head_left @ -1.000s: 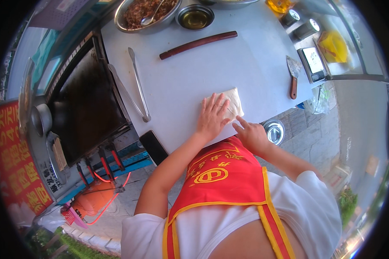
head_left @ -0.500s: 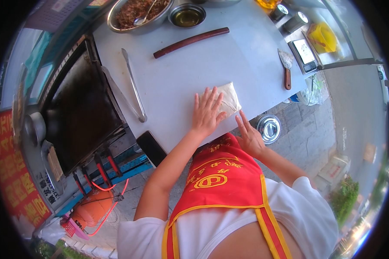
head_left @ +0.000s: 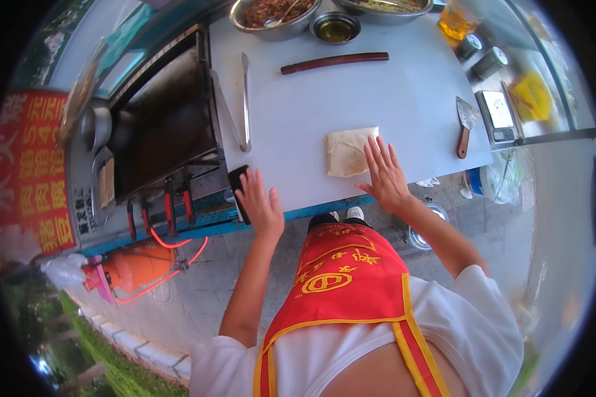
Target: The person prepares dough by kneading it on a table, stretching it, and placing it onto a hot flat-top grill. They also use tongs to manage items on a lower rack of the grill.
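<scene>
A folded square packet of pale dough (head_left: 346,155) lies flat on the light work table (head_left: 298,112), close to its front edge. The outstretched fingers of my right hand (head_left: 385,175) are at the packet's right edge; whether they press on it I cannot tell. My left hand (head_left: 261,206) is off the dough, spread at the table's front left edge, over or beside a black phone (head_left: 237,177) that it partly covers. Neither hand holds anything. Beyond the packet lies a dark red-brown rolling stick (head_left: 334,63).
Metal tongs (head_left: 246,106) lie left, beside a dark griddle (head_left: 162,112). A scraper (head_left: 467,119) and a small scale (head_left: 498,116) are at the right. Along the back stand a bowl of brown filling (head_left: 275,14) and a small bowl of oil (head_left: 336,28). An orange gas cylinder (head_left: 136,268) stands below left.
My left hand has lifted off the dough and moved left to the phone. My right hand has come up from the table edge to the packet's right side. The view has turned.
</scene>
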Available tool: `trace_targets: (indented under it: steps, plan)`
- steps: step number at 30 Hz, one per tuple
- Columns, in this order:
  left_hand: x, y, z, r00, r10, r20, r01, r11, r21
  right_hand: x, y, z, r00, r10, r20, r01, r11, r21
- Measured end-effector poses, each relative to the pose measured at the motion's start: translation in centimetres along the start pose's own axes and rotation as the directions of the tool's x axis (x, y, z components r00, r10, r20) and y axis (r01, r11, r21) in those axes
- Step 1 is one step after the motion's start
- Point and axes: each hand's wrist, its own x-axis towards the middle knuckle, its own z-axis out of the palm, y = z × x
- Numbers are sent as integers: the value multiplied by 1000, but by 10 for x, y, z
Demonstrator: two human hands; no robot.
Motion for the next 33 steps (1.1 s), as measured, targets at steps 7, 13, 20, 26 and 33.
trace_targets:
  steps: [7, 13, 20, 26, 33]
  plan:
    - [-115, 2, -51, 944, -316, 93, 307, 946, 100, 56, -23, 16, 950, -312, 34, 313, 938, -146]
    - [-133, -13, -57, 954, -300, 0, 299, 953, 45, 61, -18, 21, 935, -353, 40, 355, 924, -141]
    - [-127, -125, -93, 887, -408, -218, 415, 910, -13, 73, -93, 31, 996, -46, -83, 54, 994, 98]
    - [-79, -303, -123, 727, -608, -321, 529, 793, -302, 241, -151, 122, 952, 182, -244, -121, 962, 243]
    - [-38, -368, -130, 558, -497, 664, 764, -3, -645, 308, -221, 127, 831, 545, -114, -554, 829, -78]
